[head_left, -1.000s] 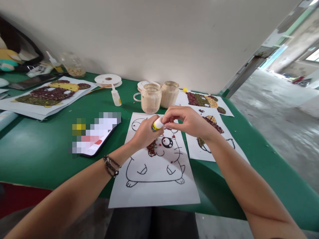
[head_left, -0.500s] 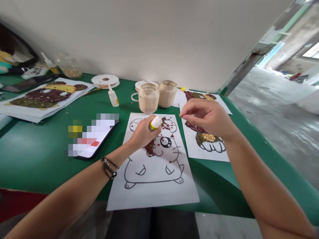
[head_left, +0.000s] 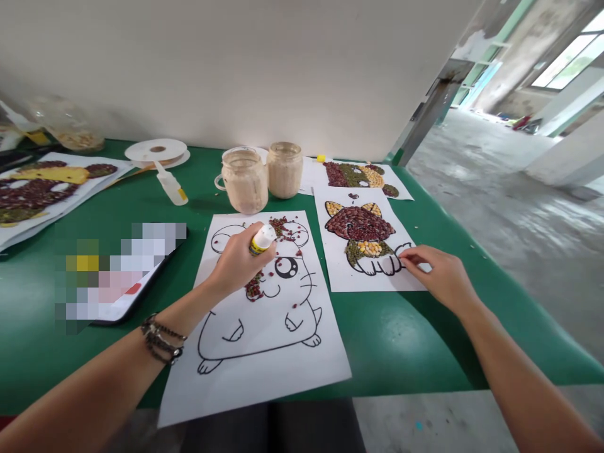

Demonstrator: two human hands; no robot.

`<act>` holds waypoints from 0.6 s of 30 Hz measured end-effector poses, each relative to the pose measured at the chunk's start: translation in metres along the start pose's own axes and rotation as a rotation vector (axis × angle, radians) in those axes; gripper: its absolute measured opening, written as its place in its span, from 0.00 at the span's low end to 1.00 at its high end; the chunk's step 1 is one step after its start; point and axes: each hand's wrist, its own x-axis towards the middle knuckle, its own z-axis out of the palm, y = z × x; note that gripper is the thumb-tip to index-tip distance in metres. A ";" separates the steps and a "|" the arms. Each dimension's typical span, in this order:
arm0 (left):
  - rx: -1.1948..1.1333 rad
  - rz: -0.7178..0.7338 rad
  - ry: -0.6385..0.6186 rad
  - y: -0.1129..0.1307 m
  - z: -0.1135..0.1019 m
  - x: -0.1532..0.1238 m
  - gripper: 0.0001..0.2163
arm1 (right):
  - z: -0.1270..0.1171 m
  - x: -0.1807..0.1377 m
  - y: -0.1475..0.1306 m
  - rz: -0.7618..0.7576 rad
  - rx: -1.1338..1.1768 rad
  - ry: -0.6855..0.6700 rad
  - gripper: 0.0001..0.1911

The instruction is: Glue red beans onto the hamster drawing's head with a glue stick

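My left hand [head_left: 236,263] is closed around a small white and yellow glue bottle [head_left: 264,238] over a sheet with a hamster outline [head_left: 264,390]. Red and green beans [head_left: 255,288] cover part of the hamster's face, and more lie scattered around its right ear. Over the right edge of a cat picture [head_left: 361,225], by the drawn tail, my right hand [head_left: 441,274] has its thumb and forefinger pinched together. Whatever may be between those fingertips is too small to make out. Dark red beans, green beans and yellow kernels fill much of the cat.
Two jars [head_left: 245,182] stand behind the hamster sheet. A glue bottle [head_left: 172,187] and a white spool [head_left: 155,151] are to their left. A phone [head_left: 141,270], partly blurred, lies at left. Bean pictures [head_left: 47,189] lie far left and at the back right.
My right hand has come down and to the right, from above the cat picture to its right edge, uncovering the cat. My left hand still holds the glue bottle. The view has shifted right.
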 end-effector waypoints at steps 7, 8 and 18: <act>0.032 -0.003 0.000 0.000 0.001 0.001 0.10 | 0.008 0.009 0.001 -0.066 -0.075 -0.006 0.08; 0.035 -0.007 -0.004 0.000 0.001 0.001 0.10 | 0.009 0.009 0.001 -0.069 -0.073 -0.010 0.08; 0.064 -0.035 -0.026 0.002 0.001 0.000 0.09 | 0.014 0.012 0.004 -0.061 -0.104 0.001 0.06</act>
